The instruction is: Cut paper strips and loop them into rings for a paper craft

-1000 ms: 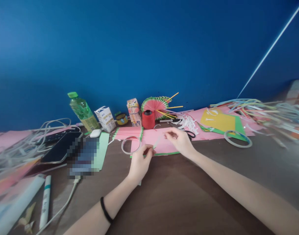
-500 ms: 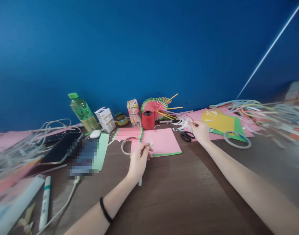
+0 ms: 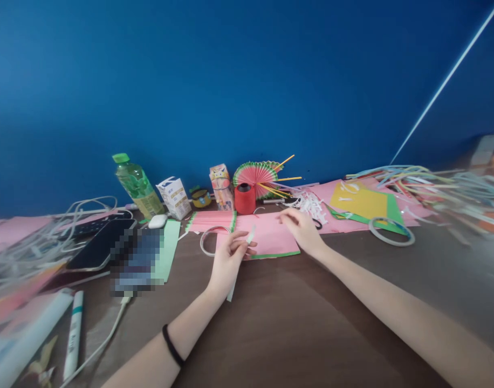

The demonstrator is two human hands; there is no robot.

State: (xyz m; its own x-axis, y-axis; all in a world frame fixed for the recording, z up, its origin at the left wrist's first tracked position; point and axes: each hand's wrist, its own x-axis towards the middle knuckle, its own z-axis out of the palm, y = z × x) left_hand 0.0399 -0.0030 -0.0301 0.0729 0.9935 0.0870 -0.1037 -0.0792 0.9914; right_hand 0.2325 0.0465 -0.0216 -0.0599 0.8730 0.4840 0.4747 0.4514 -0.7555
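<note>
Blue wall behind a brown worktable (image 3: 295, 323) strewn with craft paper. Head view: left hand (image 3: 227, 261) pinches a pale paper strip (image 3: 250, 236), fingers closed on it, over the near edge of the pink sheet (image 3: 271, 237). Right hand (image 3: 301, 229) rests fingers-down on that sheet, holding nothing visible. Tape ring (image 3: 208, 241) lies just beside the left hand. Judged step: placing the strip on the sheet; next calls for aligning it and pressing flat.

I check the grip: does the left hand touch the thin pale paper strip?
Touching. Head view: left hand pinches the paper strip between its fingertips.
</note>
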